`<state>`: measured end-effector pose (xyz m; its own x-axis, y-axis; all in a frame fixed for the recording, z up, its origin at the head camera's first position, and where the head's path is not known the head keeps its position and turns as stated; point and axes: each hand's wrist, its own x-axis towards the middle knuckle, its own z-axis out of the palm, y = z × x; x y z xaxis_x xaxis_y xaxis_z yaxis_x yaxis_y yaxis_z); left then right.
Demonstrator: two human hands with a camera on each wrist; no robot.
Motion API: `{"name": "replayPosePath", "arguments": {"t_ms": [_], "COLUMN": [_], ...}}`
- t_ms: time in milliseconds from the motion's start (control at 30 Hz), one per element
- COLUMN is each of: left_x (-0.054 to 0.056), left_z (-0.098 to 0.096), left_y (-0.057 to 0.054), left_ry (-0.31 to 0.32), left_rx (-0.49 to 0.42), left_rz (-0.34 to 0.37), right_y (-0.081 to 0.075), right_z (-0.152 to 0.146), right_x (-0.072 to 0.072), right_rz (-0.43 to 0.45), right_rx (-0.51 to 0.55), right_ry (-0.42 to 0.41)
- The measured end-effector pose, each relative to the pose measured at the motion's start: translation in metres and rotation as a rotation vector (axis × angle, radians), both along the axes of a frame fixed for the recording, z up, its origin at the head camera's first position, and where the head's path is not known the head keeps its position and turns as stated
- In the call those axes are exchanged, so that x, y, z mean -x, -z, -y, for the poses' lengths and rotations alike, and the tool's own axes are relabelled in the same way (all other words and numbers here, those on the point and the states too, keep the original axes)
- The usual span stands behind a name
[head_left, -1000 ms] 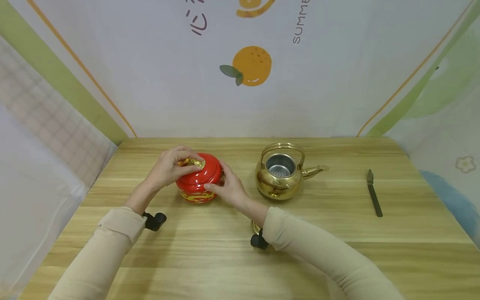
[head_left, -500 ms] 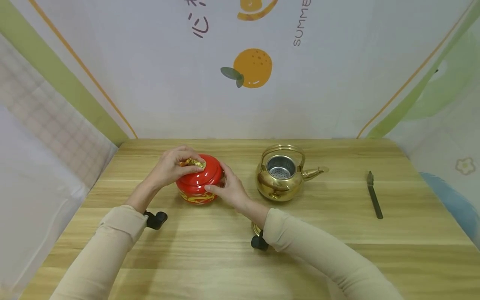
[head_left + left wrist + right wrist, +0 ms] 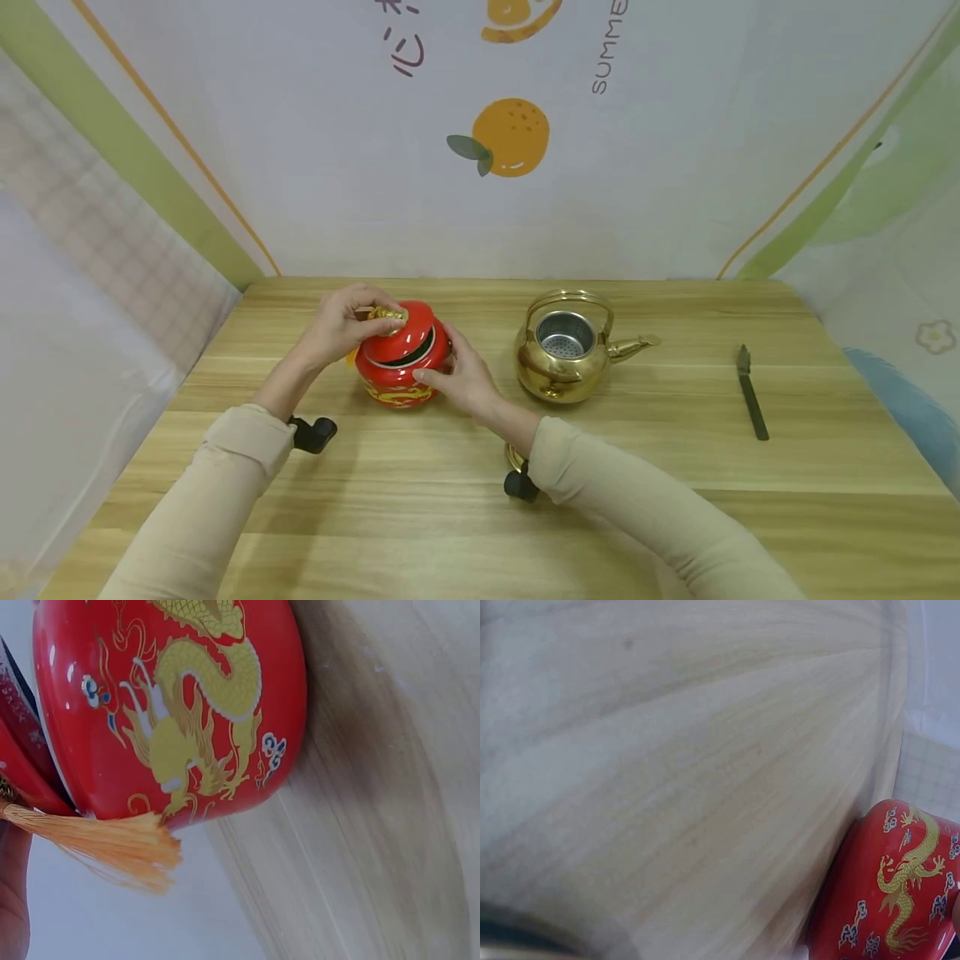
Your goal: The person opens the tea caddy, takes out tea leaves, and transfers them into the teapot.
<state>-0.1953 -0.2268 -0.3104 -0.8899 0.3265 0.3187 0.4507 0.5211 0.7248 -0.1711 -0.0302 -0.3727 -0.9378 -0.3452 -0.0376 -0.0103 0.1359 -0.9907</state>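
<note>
My left hand (image 3: 337,327) pinches the gold knob (image 3: 392,315) of a red lid (image 3: 416,321). The lid tilts up at its near right side, and a dark gap shows between it and the red jar (image 3: 397,390). Around the jar's right side curls my right hand (image 3: 467,382), thumb at the front near the rim; its other fingers are partly hidden behind the jar. Gold dragons decorate the jar's wall. In the left wrist view an orange tassel (image 3: 112,844) hangs from the knob across the jar's edge.
Right of the jar stands a gold kettle (image 3: 558,375), uncovered, with a perforated steel strainer (image 3: 566,333) inside. A slender dark-handled tool (image 3: 753,404) lies farther right. A gold round piece (image 3: 513,456) is mostly hidden under my right wrist. Printed cloth (image 3: 637,192) hangs behind the wooden table (image 3: 420,517).
The lid sat level on the jar earlier; now my left hand has raised its near right side, so a gap has opened. My right hand keeps its hold on the jar.
</note>
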Motion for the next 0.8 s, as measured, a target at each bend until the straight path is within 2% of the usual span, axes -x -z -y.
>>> {"name": "replayPosePath", "arguments": {"t_ms": [267, 433, 600, 800], "left_x": [-0.011, -0.021, -0.033, -0.050], "left_z": [0.009, 0.017, 0.034, 0.058], "left_y": [-0.008, -0.016, -0.020, -0.018], "left_ry": [-0.103, -0.138, -0.200, -0.250], "left_rx": [0.009, -0.003, 0.035, 0.106], "left_rz": [-0.029, -0.055, -0.085, -0.058], "right_y": [-0.001, -0.003, -0.003, -0.003], "right_z": [0.000, 0.000, 0.001, 0.001], "right_x": [-0.002, -0.002, -0.002, -0.002], "right_rz": [-0.005, -0.001, -0.007, -0.023], "right_rx": [-0.006, -0.005, 0.024, 0.032], "right_ry": [0.005, 0.011, 0.010, 0.008]}}
